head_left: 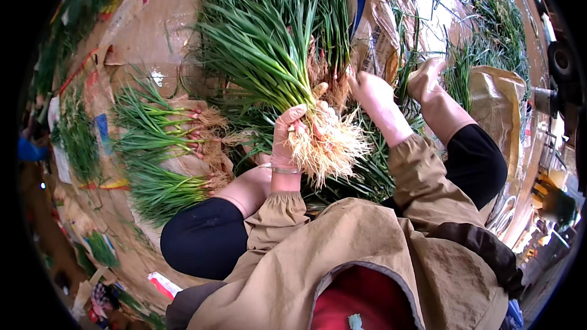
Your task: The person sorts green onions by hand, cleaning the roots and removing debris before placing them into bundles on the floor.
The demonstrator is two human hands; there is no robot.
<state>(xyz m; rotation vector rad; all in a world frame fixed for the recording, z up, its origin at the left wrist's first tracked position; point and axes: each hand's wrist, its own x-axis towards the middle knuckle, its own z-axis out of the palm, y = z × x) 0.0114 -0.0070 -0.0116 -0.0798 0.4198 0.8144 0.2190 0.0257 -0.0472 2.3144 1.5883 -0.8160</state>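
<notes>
My left hand [287, 134] is closed round a thick bunch of scallions [269, 67], just below the middle of the view. Their green leaves fan up and to the left. The pale, stringy roots [333, 146] spread out to the right of the hand, with a few reddish bulbs among them. My right hand [372, 90] is at the root ends of a large scallion pile [330, 12] beyond the bunch. Its fingers are drawn together beside those roots; what they pinch, if anything, is too small to make out.
Smaller scallion bundles [177, 128] lie to the left, roots pointing right. Loose green leaves [354, 177] cover the ground between my bent knees. A woven sack [498, 104] lies at the right, and brown sheeting [159, 18] spreads at the far left.
</notes>
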